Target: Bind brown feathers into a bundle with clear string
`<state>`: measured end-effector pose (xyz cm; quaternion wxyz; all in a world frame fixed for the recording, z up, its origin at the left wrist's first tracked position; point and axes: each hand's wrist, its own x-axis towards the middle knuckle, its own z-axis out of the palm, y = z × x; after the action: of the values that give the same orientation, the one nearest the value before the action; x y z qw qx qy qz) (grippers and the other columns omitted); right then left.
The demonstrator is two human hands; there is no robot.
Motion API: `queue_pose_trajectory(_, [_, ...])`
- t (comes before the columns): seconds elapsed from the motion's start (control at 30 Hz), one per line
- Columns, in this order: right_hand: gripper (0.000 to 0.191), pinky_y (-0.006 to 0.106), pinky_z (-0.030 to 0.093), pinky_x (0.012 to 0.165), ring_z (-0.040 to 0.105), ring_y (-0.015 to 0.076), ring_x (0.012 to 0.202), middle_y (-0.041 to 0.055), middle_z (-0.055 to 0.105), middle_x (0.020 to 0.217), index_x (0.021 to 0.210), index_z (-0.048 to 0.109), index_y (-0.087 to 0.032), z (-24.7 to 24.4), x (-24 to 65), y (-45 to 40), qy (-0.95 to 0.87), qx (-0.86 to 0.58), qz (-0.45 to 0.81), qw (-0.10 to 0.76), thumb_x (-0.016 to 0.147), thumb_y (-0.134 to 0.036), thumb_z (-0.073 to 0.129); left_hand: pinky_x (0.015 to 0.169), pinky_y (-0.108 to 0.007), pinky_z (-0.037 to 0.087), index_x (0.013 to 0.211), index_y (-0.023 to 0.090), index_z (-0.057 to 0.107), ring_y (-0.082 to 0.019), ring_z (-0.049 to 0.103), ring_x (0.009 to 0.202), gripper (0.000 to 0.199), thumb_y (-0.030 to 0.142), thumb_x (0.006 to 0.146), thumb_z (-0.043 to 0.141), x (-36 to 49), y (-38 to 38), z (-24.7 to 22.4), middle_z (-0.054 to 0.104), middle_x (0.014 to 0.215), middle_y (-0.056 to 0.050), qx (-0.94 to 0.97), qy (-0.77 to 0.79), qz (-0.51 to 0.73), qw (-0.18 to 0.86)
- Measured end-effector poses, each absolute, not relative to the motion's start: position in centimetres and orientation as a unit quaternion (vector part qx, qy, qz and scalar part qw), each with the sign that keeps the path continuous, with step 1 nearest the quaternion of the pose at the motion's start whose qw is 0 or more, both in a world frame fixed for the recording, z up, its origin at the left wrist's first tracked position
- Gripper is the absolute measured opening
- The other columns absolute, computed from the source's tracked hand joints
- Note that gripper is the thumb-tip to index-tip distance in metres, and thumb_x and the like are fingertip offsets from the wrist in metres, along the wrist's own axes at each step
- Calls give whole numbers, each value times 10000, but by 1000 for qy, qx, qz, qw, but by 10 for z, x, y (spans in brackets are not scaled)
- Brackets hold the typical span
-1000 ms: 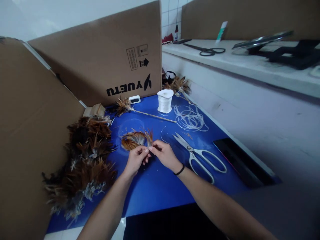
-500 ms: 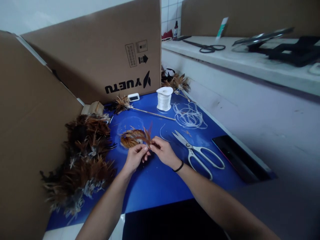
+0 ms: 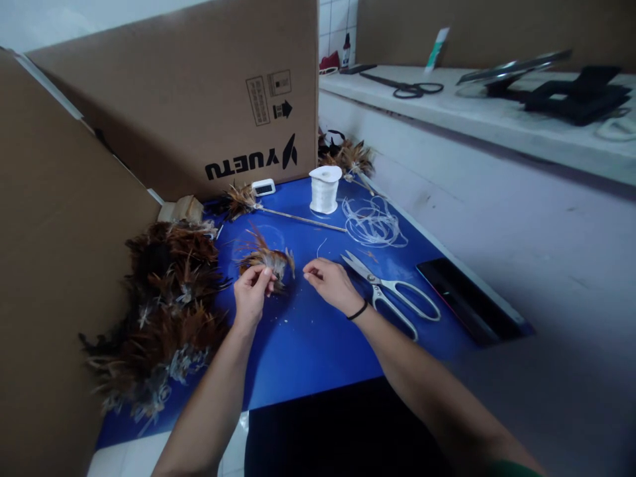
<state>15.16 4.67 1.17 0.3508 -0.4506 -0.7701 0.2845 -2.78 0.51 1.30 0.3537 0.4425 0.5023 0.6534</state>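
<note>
My left hand point(image 3: 251, 295) is closed in a pinch on brown feathers point(image 3: 257, 244), which rise above its fingertips. Right behind it on the blue tabletop lies a small pile of brown and grey feathers point(image 3: 279, 264). To the right, apart from the pile, my right hand point(image 3: 330, 281) has thumb and fingers pressed together; whether anything tiny is between them cannot be made out. Silver scissors point(image 3: 380, 281) lie partly spread beside my right wrist. Behind the hands stand a white spool point(image 3: 325, 191) and a loose tangle of clear plastic strip point(image 3: 372, 224).
Bundles of dark feathers point(image 3: 173, 298) line the left side against a cardboard panel point(image 3: 50, 232). A feather-tipped stick point(image 3: 303, 218) crosses the back of the table, near a small white device point(image 3: 263, 187). A black phone point(image 3: 470, 298) rests along the right edge. Black scissors point(image 3: 410, 89) lie on the ledge.
My hands, which met at the feathers, have parted. The left moved slightly left and up with feathers in its pinch; the right moved right. The whole view shifted a little.
</note>
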Motion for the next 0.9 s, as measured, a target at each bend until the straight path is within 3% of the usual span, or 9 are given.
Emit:
queue_pose_trajectory(0.17, [218,300,424,682,624,217,810,121,667,908,867,660,-169,21,129,50,-809,-532,195,157,816,-338,533,398,-178,353,768,146,627,-61,484,451,193,334,736,652,-28,6,11,611,628,4,451,491,654,358])
queue_pose_trajectory(0.33, [282,344,447,709,648,287,864,205,673,942,936,662,-109,24,106,58,-780,-591,170,118,817,-318,516,384,-173,344,747,141,621,-58,468,439,216,354,734,652,-28,7,10,584,596,11,443,501,651,359])
queue_pose_trajectory(0.57, [235,338,442,732,660,267,848,218,682,873,897,659,-86,20,108,59,-763,-601,209,114,829,-174,452,382,-168,341,740,142,619,-58,466,441,210,349,730,656,-27,8,9,584,595,10,433,502,650,372])
queue_pose_trajectory(0.63, [234,325,439,724,653,241,835,189,682,881,917,637,-101,16,113,60,-755,-603,211,149,844,-197,436,380,-165,339,740,143,614,-56,465,439,215,351,723,663,-26,7,9,588,603,8,423,498,653,383])
queue_pose_trajectory(0.7, [197,295,439,683,637,193,761,126,680,821,854,617,-132,12,118,64,-729,-582,264,243,841,-233,448,377,-161,333,749,140,610,-53,464,438,223,352,717,670,-25,7,9,589,610,5,412,493,651,404])
queue_pose_trajectory(0.8, [154,240,413,540,544,111,537,20,623,633,711,554,-161,11,119,68,-604,-491,466,422,787,-289,517,366,-154,320,772,135,607,-50,461,434,240,354,708,681,-24,6,10,586,611,4,393,485,638,451])
queue_pose_trajectory(0.9, [201,215,390,482,513,86,495,-17,606,610,761,553,-157,14,116,68,-462,-387,624,498,655,-286,665,361,-156,317,782,131,609,-50,460,433,237,346,712,681,-22,5,10,584,616,3,385,475,626,485])
